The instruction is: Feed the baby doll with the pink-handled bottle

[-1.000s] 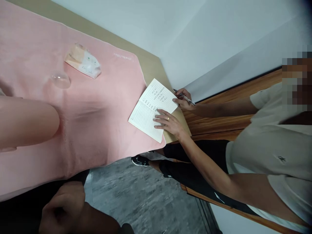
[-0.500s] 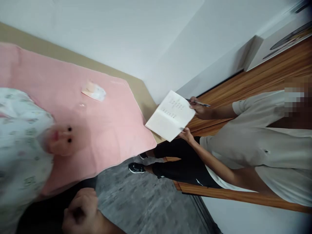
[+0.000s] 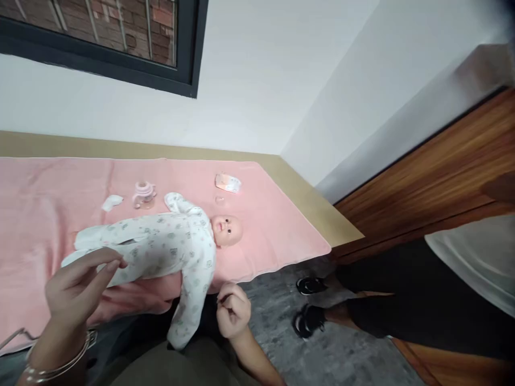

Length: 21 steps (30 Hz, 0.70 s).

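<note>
The doll lies near the pink towel's front edge. My left hand hovers open beside its legs; my right hand, loosely curled and empty, sits by its dangling sleeve.

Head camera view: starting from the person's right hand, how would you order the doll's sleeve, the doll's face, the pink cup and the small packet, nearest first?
From the right hand:
1. Doll's sleeve, just to its left, hanging over the table edge.
2. Doll's face, above the hand on the pink cloth.
3. Small packet, farther back, near the wall.
4. Pink cup, far back and to the left.
</note>
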Available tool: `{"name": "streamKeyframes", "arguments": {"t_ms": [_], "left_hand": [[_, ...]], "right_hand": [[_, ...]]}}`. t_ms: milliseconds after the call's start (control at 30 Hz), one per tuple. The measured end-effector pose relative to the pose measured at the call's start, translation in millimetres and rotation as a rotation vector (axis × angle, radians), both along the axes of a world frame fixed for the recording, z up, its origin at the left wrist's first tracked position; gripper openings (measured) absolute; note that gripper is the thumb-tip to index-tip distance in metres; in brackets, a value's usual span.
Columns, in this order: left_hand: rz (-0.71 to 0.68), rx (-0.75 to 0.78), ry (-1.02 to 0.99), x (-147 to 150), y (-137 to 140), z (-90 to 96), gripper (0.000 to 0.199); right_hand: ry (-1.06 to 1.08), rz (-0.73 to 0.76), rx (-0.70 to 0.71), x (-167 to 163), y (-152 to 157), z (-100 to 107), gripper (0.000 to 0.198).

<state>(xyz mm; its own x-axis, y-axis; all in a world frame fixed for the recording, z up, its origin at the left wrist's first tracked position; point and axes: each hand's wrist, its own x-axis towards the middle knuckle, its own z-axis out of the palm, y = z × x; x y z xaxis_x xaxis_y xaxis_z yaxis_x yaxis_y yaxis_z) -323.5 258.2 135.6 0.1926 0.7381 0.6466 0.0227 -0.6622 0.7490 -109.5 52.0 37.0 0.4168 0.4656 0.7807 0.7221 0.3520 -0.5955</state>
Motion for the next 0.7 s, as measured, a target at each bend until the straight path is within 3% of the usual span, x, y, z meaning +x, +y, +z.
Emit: {"name": "streamKeyframes", "arguments": {"t_ms": [133, 233, 333, 467, 600, 700], "left_hand": [[-0.009, 0.076, 0.064, -15.6, 17.0, -29.7, 0.009], [-0.001, 0.05, 0.099, -15.7, 14.4, -39.2, 0.01], [-0.004, 0.022, 0.141, -7.0, 10.8, -34.4, 0.01], [0.009, 0.024, 0.158, 15.6, 19.3, -17.4, 0.012], [-0.01, 0.068, 0.151, 47.4, 30.9, -3.3, 0.011], [-0.059, 0.119, 0.193, 72.8, 27.4, 0.3, 0.015]], "right_hand": [[0.048, -0.039, -0.001, 7.2, -3.4, 1.9, 0.02], [0.092, -0.055, 0.018, 18.1, -5.5, -6.4, 0.022], [0.18, -0.091, 0.067, 41.7, -1.7, -8.6, 0.027], [0.348, -0.276, 0.092, 90.3, 22.9, 10.2, 0.034], [0.62, -0.365, 0.124, 136.5, 65.0, 36.2, 0.02], [0.88, -0.304, 0.045, 150.9, 88.6, 43.9, 0.01]]}}
